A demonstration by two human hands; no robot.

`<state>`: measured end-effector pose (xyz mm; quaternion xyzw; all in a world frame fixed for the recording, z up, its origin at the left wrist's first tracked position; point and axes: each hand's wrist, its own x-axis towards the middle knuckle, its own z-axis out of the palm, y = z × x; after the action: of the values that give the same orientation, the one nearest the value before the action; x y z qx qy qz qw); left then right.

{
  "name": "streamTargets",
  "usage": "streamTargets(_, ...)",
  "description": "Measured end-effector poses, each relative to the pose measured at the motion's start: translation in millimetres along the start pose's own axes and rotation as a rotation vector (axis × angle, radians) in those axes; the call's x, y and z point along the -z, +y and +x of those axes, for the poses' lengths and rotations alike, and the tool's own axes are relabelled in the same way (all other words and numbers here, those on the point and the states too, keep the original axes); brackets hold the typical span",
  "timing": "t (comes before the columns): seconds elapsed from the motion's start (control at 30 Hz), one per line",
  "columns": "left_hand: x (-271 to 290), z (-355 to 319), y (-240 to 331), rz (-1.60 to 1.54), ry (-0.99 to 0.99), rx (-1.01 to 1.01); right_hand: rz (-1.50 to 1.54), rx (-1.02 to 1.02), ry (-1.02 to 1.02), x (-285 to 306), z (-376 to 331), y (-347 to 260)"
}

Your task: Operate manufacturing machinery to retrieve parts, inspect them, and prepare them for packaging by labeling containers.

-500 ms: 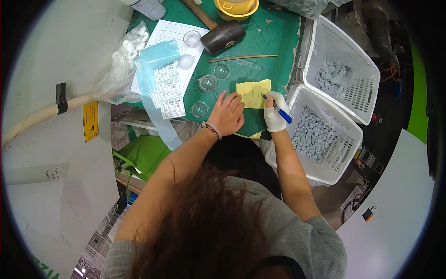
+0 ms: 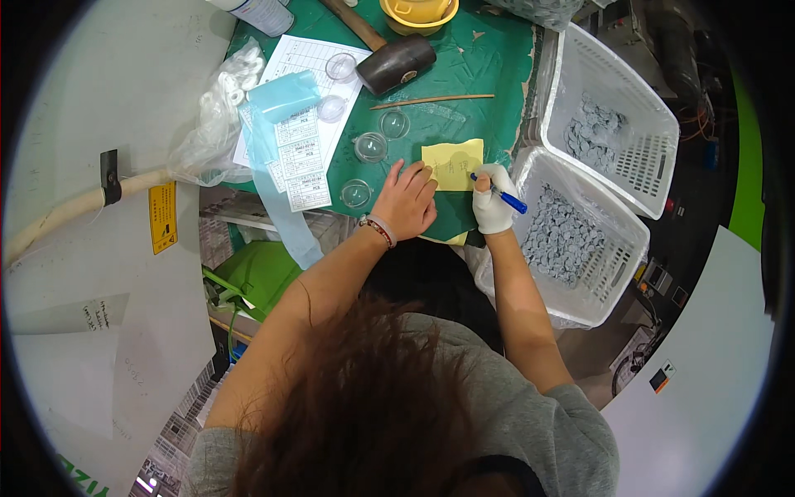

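A yellow paper note [image 2: 452, 164] with handwriting lies on the green tabletop [image 2: 489, 66]. My bare left hand [image 2: 406, 201] rests flat beside it, fingertips at the note's left edge and fingers stretched out. In my right hand [image 2: 493, 205], which wears a white glove with the thumb bare, is a blue pen [image 2: 512, 201]. Its tip is at the right edge of the note, close to the paper. Several clear round plastic pieces, one of them a clear cup [image 2: 370, 147], sit left of the note. A thin wooden stick [image 2: 432, 102] lies beyond it.
A black-headed mallet [image 2: 396, 65] and a yellow bowl [image 2: 420, 18] are at the back. Printed sheets [image 2: 308, 199] and a light-blue strip [image 2: 286, 219] lie left. Two white baskets [image 2: 609, 286] to the right hold many small grey pieces. A white machine panel [image 2: 108, 273] borders the left.
The pen has tipped slightly and its back end has shifted a little to the right with my right hand. My left hand stays at the note's edge.
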<state>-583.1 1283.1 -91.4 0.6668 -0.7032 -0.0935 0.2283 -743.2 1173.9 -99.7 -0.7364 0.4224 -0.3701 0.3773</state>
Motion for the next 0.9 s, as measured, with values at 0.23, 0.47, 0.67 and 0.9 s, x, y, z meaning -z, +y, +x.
streamTargets(0.23,0.4,-0.5,-0.4,-0.004,-0.003,-0.001,-0.025,-0.111,0.068,-2.8,-5.5,8.0)
streamTargets(0.47,0.3,-1.9,0.7,-0.023,0.008,0.000,0.157,-0.141,0.082,14.4,-1.2,1.2)
streamTargets(0.67,7.0,4.2,6.2,-0.032,0.024,0.047,-0.526,0.233,-0.044,18.0,13.4,-7.1)
streamTargets(0.9,13.8,63.5,27.0,0.054,-0.181,0.461,-0.509,0.135,-0.067,17.8,9.4,-1.0)
